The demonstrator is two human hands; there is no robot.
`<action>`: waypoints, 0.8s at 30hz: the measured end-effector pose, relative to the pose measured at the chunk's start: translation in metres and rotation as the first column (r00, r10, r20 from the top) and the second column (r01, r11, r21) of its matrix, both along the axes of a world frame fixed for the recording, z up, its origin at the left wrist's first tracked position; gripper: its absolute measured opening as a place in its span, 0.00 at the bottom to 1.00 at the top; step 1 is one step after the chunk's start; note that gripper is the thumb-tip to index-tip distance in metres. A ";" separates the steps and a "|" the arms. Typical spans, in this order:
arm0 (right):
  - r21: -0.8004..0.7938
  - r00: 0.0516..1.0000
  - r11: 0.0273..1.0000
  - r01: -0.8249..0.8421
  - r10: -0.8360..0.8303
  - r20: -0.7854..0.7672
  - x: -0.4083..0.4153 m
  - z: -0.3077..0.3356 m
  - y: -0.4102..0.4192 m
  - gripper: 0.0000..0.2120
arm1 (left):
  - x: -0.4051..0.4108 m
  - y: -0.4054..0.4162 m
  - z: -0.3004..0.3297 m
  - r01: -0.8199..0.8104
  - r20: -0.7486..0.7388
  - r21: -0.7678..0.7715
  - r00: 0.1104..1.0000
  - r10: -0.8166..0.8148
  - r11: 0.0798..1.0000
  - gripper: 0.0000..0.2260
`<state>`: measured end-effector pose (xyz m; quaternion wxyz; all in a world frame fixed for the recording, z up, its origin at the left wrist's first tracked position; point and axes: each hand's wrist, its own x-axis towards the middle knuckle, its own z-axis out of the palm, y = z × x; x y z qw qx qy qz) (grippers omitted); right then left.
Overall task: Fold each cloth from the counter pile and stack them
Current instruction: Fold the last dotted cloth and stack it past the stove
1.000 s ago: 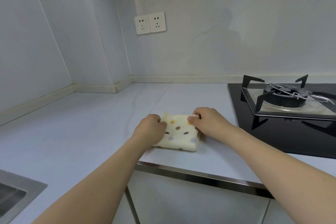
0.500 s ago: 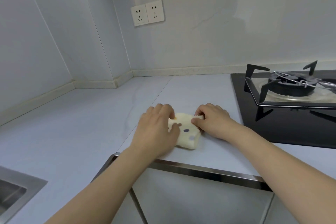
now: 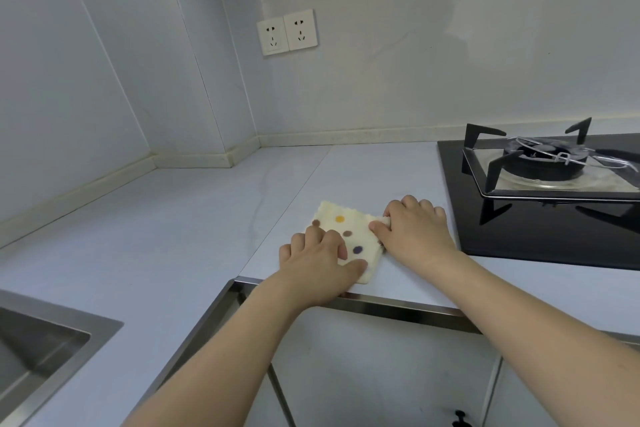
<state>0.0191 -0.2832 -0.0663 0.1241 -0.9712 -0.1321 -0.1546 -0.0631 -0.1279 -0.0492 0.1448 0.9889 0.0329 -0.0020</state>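
A small cream cloth [image 3: 341, 230] with coloured dots lies folded into a square on the white counter [image 3: 194, 218], close to the front edge. My left hand [image 3: 320, 265] rests on its near-left corner, with the fingers bent and the thumb lying flat along the near edge. My right hand [image 3: 414, 232] sits at the cloth's right side and pinches its far-right corner between thumb and forefinger. Both hands hide the cloth's near-left and right edges. No other cloth is in view.
A black gas hob [image 3: 540, 204] with a burner grate stands just right of my right hand. A steel sink [image 3: 41, 350] is set into the counter at the lower left. Two wall sockets [image 3: 287, 31] sit above the counter. The steel-trimmed counter edge [image 3: 398, 305] runs under my forearms.
My left hand, which lay over most of the cloth, has drawn back to the near-left corner, uncovering the dotted top. My right hand has stayed at the right corner.
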 end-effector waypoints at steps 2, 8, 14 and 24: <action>-0.041 0.998 0.998 0.055 -0.053 0.029 -0.002 0.000 0.002 0.23 | -0.002 0.002 0.001 0.018 -0.015 -0.016 1.000 -0.018 1.000 0.13; 0.350 0.953 0.925 -0.146 0.227 -0.201 -0.001 0.008 0.000 0.14 | -0.002 0.012 0.012 0.015 -0.109 -0.173 0.993 -0.034 0.985 0.21; 0.880 0.861 0.448 -0.156 0.498 -0.101 -0.032 0.038 -0.013 0.05 | 0.000 0.021 0.024 -0.167 -0.040 -0.730 0.979 0.202 0.663 0.28; 0.983 0.907 0.162 0.089 0.394 -0.147 -0.076 0.102 -0.059 0.07 | -0.030 -0.060 0.066 0.038 0.123 -0.963 0.943 0.310 0.266 0.13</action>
